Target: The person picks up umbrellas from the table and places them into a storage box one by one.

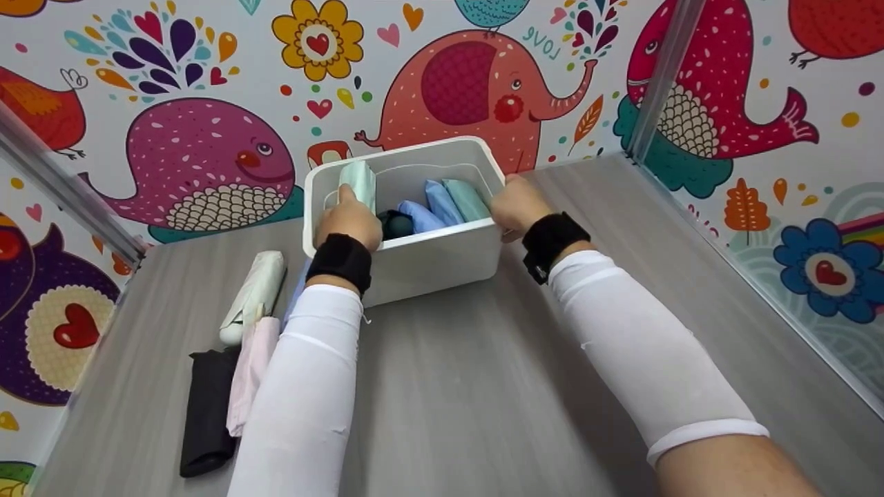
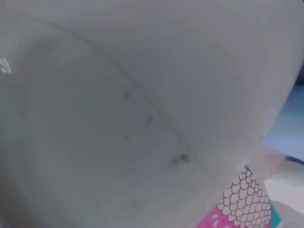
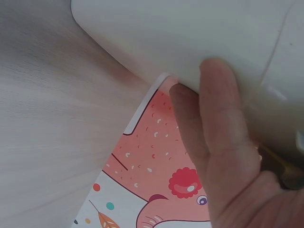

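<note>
A white storage bin (image 1: 442, 266) stands at the back of the table, with several folded umbrellas inside, among them a blue one (image 1: 442, 201), a green one (image 1: 466, 200) and a dark one (image 1: 396, 224). My left hand (image 1: 352, 222) reaches over the bin's front left corner and holds a mint umbrella (image 1: 360, 181) that stands upright against the left end. In the left wrist view the bin's wall (image 2: 156, 95) fills the picture and hides the hand. My right hand (image 1: 521, 206) grips the bin's right rim, with fingertips (image 3: 218, 78) against its outer wall in the right wrist view.
Left of the bin lie more folded umbrellas: a pale green one (image 1: 254, 293), a pink one (image 1: 252, 379) and a black one (image 1: 209, 407). A blue item (image 1: 297, 293) shows partly behind the left sleeve. Cartoon-printed walls (image 1: 442, 103) enclose the grey table (image 1: 442, 386).
</note>
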The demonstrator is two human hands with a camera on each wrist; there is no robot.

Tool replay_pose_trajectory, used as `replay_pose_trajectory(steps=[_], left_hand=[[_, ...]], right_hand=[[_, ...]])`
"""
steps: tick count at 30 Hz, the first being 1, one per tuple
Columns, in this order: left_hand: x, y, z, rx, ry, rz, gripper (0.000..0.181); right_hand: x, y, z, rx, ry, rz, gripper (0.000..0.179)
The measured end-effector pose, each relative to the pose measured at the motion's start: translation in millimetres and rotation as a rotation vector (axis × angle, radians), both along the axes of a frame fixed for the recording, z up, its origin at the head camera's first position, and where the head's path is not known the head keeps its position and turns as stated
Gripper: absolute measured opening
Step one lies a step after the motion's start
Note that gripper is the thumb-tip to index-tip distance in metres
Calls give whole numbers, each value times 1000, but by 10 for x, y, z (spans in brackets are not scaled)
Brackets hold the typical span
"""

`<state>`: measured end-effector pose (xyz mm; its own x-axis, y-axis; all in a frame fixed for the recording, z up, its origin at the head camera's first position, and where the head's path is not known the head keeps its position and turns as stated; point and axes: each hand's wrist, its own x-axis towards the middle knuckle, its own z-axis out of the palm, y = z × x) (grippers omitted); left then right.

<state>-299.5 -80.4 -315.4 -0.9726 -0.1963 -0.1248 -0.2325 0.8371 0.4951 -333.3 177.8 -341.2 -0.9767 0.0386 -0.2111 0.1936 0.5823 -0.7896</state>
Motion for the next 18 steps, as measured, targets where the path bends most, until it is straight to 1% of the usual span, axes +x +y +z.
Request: replay_pose_trajectory(steps=[8, 18], left_hand=[[-11, 14, 5, 18, -6, 3, 80], [-19, 20, -14, 13, 10, 9, 75]], right_hand=[[0, 5, 10, 10, 3, 3, 54], [-1, 2, -4, 5, -5, -1, 52]])
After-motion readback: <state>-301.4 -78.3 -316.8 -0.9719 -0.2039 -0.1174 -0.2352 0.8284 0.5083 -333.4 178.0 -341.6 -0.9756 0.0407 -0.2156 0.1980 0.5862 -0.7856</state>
